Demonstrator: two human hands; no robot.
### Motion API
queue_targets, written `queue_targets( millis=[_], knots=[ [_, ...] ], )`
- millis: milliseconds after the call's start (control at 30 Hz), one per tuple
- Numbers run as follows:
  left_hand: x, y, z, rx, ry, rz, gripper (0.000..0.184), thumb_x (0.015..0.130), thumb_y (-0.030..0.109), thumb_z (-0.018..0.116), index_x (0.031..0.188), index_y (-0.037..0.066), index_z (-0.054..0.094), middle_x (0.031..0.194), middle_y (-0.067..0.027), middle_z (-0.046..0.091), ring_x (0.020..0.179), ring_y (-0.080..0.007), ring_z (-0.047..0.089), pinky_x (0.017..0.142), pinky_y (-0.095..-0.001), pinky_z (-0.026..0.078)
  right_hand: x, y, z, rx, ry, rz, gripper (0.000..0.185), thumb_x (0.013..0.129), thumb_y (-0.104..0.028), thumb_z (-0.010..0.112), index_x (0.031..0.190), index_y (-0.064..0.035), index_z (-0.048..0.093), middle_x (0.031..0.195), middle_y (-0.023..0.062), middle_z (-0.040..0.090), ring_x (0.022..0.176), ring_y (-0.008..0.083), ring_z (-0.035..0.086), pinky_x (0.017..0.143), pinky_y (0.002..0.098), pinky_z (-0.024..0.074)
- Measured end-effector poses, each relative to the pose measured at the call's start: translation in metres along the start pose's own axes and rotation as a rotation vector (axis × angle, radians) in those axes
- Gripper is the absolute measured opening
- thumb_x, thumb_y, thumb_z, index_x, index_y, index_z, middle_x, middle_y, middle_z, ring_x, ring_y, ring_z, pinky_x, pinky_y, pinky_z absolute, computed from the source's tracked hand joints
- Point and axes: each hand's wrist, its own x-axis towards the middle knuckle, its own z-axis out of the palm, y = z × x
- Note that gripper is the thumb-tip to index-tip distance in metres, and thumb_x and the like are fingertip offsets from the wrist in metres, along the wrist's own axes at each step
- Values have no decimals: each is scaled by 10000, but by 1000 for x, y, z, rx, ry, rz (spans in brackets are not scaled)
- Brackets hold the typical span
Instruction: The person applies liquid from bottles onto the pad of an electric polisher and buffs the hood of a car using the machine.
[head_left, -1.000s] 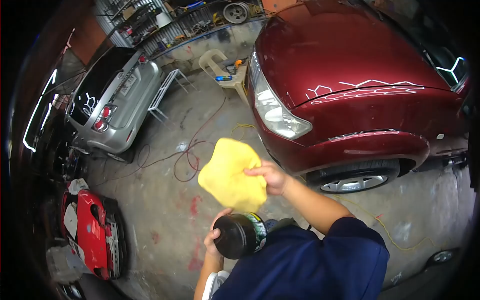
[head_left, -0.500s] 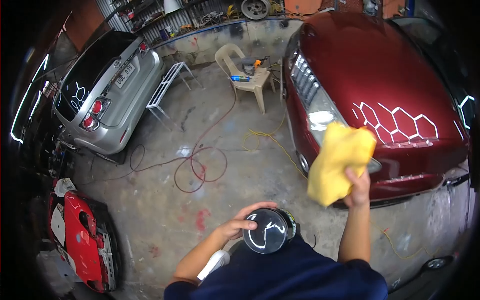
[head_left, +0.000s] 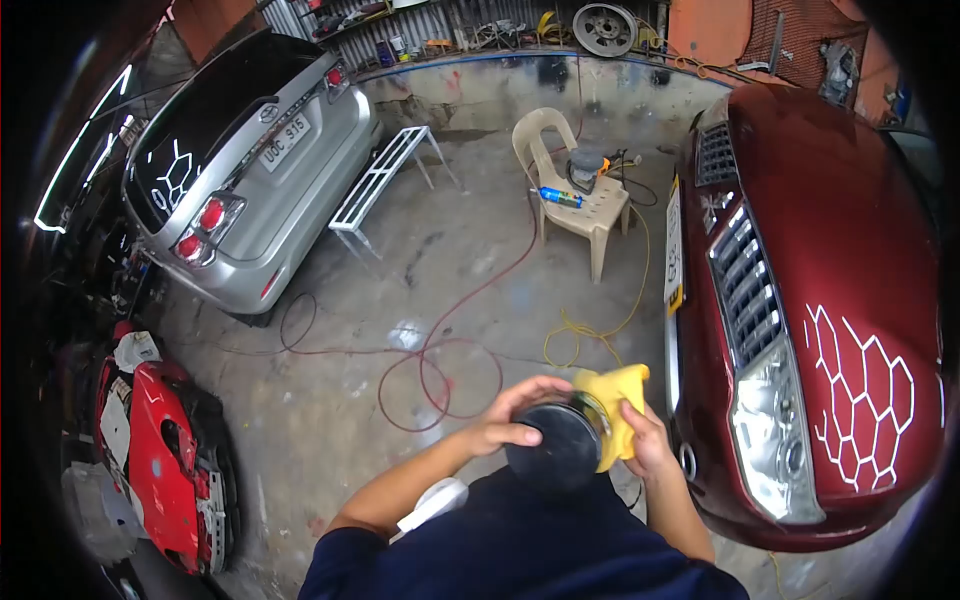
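Observation:
My left hand is closed around a round black tub, its thumb lying on the flat dark face turned toward me. A label on the tub's side is too blurred to read. My right hand grips a folded yellow cloth, thumb and fingers pinching its right side. The cloth lies against the tub's right side, in front of my body. Just to the right of my right hand stands the dark red car, with its headlight and grille facing the middle of the floor.
A beige plastic chair carries a power tool and a blue tube. A red hose and yellow cord lie on the floor. At left are a silver car, a white metal stand and a red bumper.
My right hand has brought the yellow cloth down and left from the red car's headlight to the tub. My view has turned right. The left hand keeps its hold on the tub.

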Motion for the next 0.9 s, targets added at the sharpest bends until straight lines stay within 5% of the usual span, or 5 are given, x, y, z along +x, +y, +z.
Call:
queue_targets(
  millis=[100,233,533,700,900],
  knots=[
    [29,43,-63,98,196,75,850,855,306,810,1565,27,435,1508,-148,541,1463,-280,482,1247,-431,339,100,-39,53,36,-248,-24,795,1050,-439,681,1639,-35,331,1600,155,487,1486,275,477,1219,448,397],
    [51,78,-148,122,433,88,826,858,312,787,1556,33,444,1492,-158,543,1451,-293,488,1242,-435,344,214,-94,124,-775,-447,-235,1021,959,-567,774,1672,-46,263,1618,137,452,1526,265,392,1253,418,317],
    [102,139,-386,-139,408,86,837,810,298,859,1519,43,496,1474,-148,591,1405,-264,544,1211,-409,400,470,-59,178,-44,89,267,512,1067,-216,665,1517,-11,530,1396,136,666,1283,228,637,1086,408,514],
    [145,192,-507,-200,491,147,745,857,139,852,1500,41,489,1481,-139,567,1449,-251,492,1239,-403,350,627,-62,215,-520,46,19,363,1044,-32,625,1406,-7,629,1295,106,728,1169,215,696,1034,377,539],
    [158,233,-632,-188,1040,195,671,858,26,866,1431,29,518,1299,-99,657,1195,-192,656,1029,-341,540,808,-63,301,-964,-71,-241,502,1038,0,604,1530,27,505,1293,170,712,1200,265,679,1063,378,510]
  ],
)
